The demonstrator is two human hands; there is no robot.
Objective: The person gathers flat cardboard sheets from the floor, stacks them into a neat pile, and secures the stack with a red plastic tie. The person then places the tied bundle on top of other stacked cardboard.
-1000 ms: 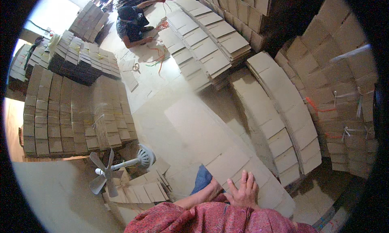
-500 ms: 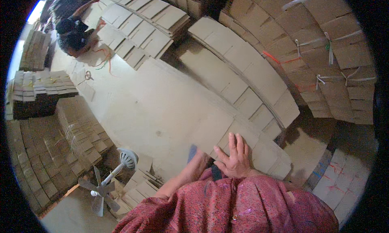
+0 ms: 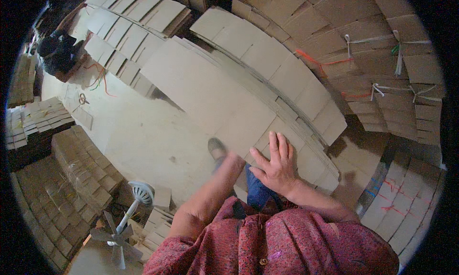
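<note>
Cardboard sheets (image 3: 203, 91) touch 2 hands (image 3: 279, 169); 1 fan (image 3: 125, 219) shows 5 blades (image 3: 119, 258).

Right grip (image 3: 277, 172) lies spread (palm down); left grip (image 3: 235, 162) half-hidden.

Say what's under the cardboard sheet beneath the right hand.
Layered cardboard edges show along the right side of the sheet. The left hand is at its left edge, fingers out of sight. Beneath the middle, everything is covered.
</note>
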